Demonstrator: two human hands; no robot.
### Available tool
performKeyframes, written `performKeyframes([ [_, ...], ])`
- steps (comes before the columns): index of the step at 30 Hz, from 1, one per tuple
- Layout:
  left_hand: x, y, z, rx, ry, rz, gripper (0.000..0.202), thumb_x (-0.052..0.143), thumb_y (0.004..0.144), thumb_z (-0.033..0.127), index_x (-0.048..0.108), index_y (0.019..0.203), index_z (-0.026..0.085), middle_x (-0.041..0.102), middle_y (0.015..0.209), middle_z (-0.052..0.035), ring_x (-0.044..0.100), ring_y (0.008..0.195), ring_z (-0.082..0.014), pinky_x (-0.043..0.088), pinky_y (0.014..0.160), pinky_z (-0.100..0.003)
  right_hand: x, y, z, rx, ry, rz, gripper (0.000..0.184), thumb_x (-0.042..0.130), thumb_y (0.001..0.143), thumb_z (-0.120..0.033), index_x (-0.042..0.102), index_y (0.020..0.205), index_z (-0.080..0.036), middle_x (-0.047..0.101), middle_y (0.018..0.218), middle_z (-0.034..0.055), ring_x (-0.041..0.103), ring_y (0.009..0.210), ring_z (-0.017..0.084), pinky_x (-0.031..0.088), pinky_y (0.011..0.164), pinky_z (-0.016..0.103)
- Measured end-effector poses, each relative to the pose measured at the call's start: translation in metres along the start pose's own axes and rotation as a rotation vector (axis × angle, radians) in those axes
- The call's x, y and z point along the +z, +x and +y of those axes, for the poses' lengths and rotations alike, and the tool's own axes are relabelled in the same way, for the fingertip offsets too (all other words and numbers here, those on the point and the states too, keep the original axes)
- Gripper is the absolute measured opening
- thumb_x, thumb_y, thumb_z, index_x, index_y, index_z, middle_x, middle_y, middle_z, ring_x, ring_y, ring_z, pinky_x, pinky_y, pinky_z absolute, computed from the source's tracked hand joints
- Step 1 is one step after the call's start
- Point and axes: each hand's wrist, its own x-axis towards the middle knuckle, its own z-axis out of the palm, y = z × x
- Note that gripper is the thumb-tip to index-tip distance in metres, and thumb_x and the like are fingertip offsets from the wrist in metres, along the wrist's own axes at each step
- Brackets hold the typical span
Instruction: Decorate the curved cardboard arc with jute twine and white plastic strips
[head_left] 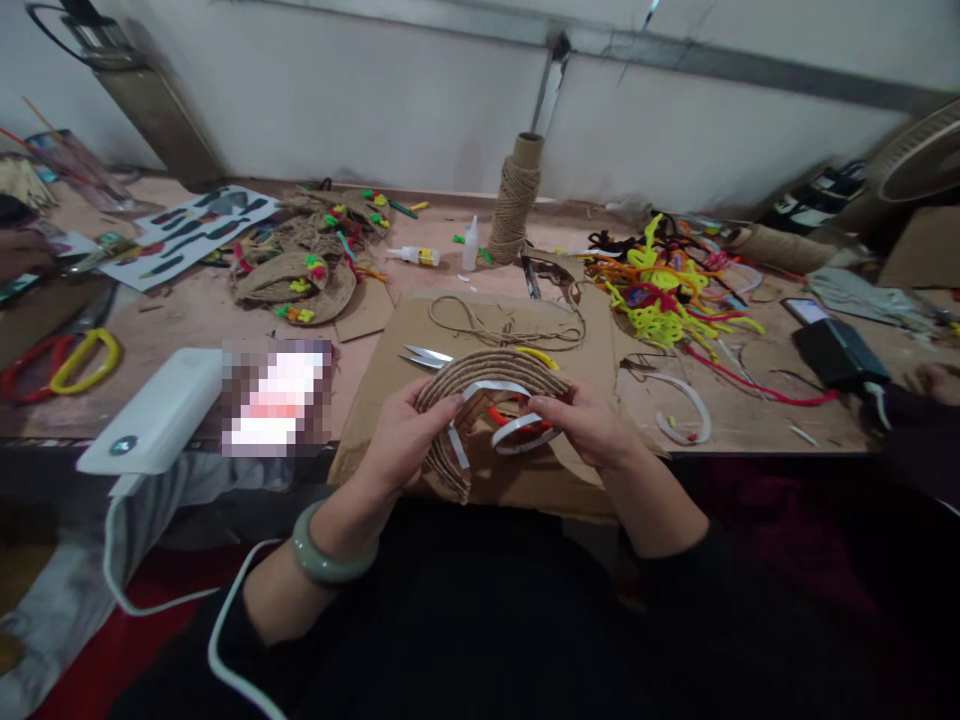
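Observation:
Between my two hands is a curved, arch-shaped piece covered in rows of brown jute twine [491, 372]. My left hand [401, 435] is closed on its left side, thumb on the inner edge. At the other end my right hand [592, 425] pinches the piece between thumb and fingers. A white strip [495, 386] runs along the inner edge, and its loose end curls in a loop near my right hand. Scissors [426, 356] lie under the piece, blades pointing left, their red and yellow handles partly hidden. Beneath is a cardboard sheet [375, 400].
Behind stand a twine spool [514, 205] and a small glue bottle [470, 245]; another bottle [416, 256] lies down. Twine pieces with coloured bits [300, 285] are left, coloured pipe cleaners [660, 290] right. A power bank [157, 410] sits near the left edge. Another person's hand [939, 383] shows far right.

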Motion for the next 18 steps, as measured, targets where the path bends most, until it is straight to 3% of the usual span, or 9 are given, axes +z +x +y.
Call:
performKeyframes([
  [4,0.001,-0.001,0.000,-0.003,0.018,-0.027,0.029,0.076,0.064,0.032,0.064,0.083,0.014,0.066,0.063,-0.0004,0.063,0.053,-0.0130,0.054,0.051,-0.024,0.005,0.001,0.001,0.033,0.020,0.053,0.037,0.078,0.058,-0.048,0.065,0.074,-0.017,0.061,0.064,0.0000,0.053,0.058,0.011,0.045,0.053,0.025],
  [10,0.001,-0.002,0.001,-0.009,0.024,-0.022,0.029,0.077,0.064,0.029,0.065,0.084,0.013,0.067,0.063,-0.0008,0.062,0.052,-0.0125,0.052,0.050,-0.023,0.007,0.002,0.008,0.043,0.042,0.101,0.034,0.075,0.064,-0.048,0.066,0.070,-0.017,0.054,0.056,-0.0030,0.045,0.049,0.007,0.042,0.049,0.023],
  [14,0.001,-0.002,0.002,-0.012,0.006,-0.043,0.027,0.075,0.065,0.027,0.065,0.085,0.013,0.067,0.064,-0.0012,0.062,0.053,-0.0125,0.053,0.051,-0.022,0.010,0.000,0.007,0.057,0.076,0.098,0.033,0.078,0.061,-0.043,0.069,0.078,-0.016,0.065,0.070,0.0008,0.056,0.062,0.011,0.049,0.060,0.026],
  [18,0.001,-0.001,0.001,-0.054,-0.027,-0.054,0.028,0.076,0.063,0.027,0.065,0.084,0.013,0.067,0.064,-0.0016,0.063,0.054,-0.0136,0.053,0.052,-0.023,0.012,-0.001,0.007,0.048,0.069,0.122,0.033,0.079,0.060,-0.042,0.070,0.078,-0.016,0.066,0.072,0.0018,0.058,0.064,0.012,0.050,0.061,0.027],
])
